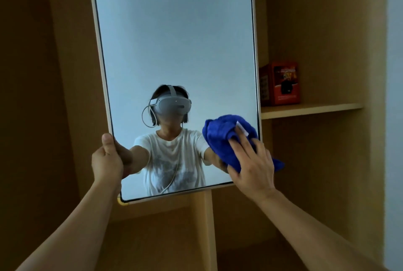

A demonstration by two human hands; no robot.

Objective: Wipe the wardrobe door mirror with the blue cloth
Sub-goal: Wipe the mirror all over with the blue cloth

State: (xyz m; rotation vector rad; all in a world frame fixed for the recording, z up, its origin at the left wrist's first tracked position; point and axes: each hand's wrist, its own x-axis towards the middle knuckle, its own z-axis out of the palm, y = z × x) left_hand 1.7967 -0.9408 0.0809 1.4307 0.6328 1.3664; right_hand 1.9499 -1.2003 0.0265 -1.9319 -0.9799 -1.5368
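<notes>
A tall mirror (pixel 174 41) in a pale frame fills the middle of the head view, tilted slightly. My left hand (pixel 108 158) grips its left edge low down, thumb on the front of the frame. A bunched blue cloth (pixel 220 137) with a white label lies against the glass near the lower right corner. My right hand (pixel 253 161) presses it to the mirror with fingers spread over it. The glass reflects a person in a white shirt wearing a headset.
Wooden wardrobe panels surround the mirror. A shelf (pixel 309 109) to the right carries a red box (pixel 281 84). A vertical wooden divider (pixel 210 227) stands below the mirror's bottom edge. A pale wall (pixel 394 96) runs along the far right.
</notes>
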